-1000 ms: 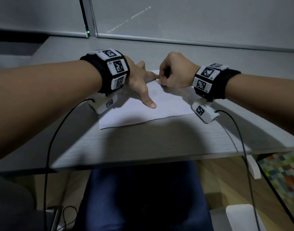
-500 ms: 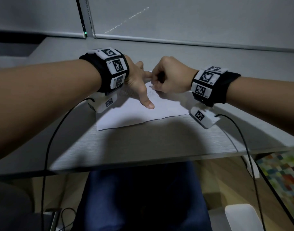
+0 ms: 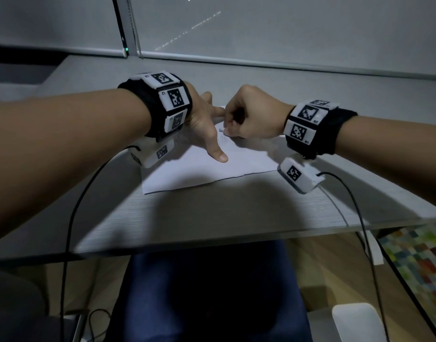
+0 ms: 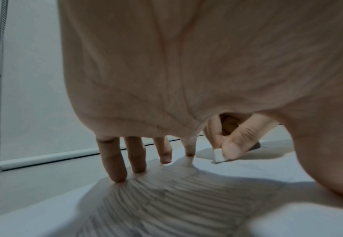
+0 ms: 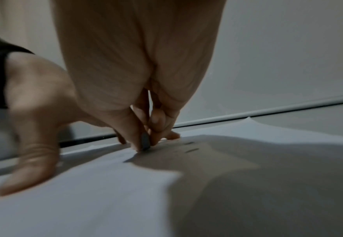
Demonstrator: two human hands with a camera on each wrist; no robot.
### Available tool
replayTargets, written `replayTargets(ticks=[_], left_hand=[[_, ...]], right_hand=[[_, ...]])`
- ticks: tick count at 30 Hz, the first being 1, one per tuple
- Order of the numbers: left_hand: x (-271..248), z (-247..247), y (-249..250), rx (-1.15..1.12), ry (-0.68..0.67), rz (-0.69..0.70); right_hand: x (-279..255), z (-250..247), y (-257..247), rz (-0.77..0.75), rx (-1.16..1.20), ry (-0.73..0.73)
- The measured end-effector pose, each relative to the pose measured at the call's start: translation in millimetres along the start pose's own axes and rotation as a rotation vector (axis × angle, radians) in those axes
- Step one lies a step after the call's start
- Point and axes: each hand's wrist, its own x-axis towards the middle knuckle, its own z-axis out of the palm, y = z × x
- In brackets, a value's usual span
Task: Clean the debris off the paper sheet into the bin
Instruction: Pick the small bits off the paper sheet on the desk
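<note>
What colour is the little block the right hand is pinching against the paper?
White; the eraser-like block shows best in the left wrist view.

The paper sheet (image 3: 207, 169) lies flat on the counter (image 3: 212, 218), under both hands. The left hand (image 3: 202, 124) rests on the sheet's left part, fingertips (image 4: 117, 173) spread and touching the paper, thumb reaching toward the person. Immediately right of it, the right hand (image 3: 251, 117) is set on the sheet, pinching an eraser (image 4: 219, 155) whose lower end touches the paper just right of the left index finger. Pencil marks (image 4: 176, 200) lie on the sheet beneath the left palm. Small debris strands (image 5: 191, 146) lie on the paper just right of the eraser. A window blind (image 3: 286, 33) stands beyond both hands, behind the counter's far edge.
</note>
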Motion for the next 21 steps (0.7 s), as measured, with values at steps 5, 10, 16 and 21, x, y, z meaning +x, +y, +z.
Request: replayTargets(ticks=[5, 10, 16, 21], left_hand=[[1.2, 1.1, -0.8, -0.036, -0.013, 0.006], [2.4, 1.1, -0.6, -0.027, -0.011, -0.001], [3.3, 0.8, -0.6, -0.044, -0.008, 0.004], [-3.5, 5.5, -11.5, -0.092, 0.061, 0.05]], right_hand=[[5.2, -8.9, 18.5, 0.113, -0.015, 0.056], [-0.3, -5.8, 16.0, 0.082, -0.014, 0.045], [-5.9, -7.5, 20.7, 0.11, 0.026, 0.037], [1.9, -10.5, 29.0, 0.216, -0.045, 0.079]])
